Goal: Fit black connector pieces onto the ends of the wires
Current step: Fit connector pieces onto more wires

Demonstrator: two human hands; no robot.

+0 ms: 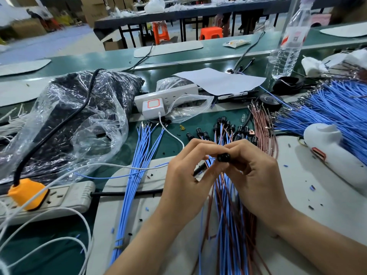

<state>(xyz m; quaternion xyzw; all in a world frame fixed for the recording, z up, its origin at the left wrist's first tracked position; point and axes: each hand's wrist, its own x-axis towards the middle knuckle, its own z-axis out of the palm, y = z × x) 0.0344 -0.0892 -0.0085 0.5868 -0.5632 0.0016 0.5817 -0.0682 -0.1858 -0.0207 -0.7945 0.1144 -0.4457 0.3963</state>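
My right hand (252, 171) pinches a small black connector piece (223, 157) at the middle of the bench. My left hand (188, 169) meets it from the left, its fingertips pinching a blue wire end (210, 158) right at the connector. Below both hands a bundle of blue and brown wires (228, 215) runs toward me. Beyond my fingers lie several wires fitted with black connectors (224, 130). A loose bunch of blue wires (139, 165) lies to the left.
A clear bag of black parts (65, 120) fills the left. White power strips (59, 199) (164, 98), a charger, and white cables lie around it. A big heap of blue wires (337, 110), brown wires (264, 126), a white tool (333, 153) and a water bottle (288, 46) stand on the right.
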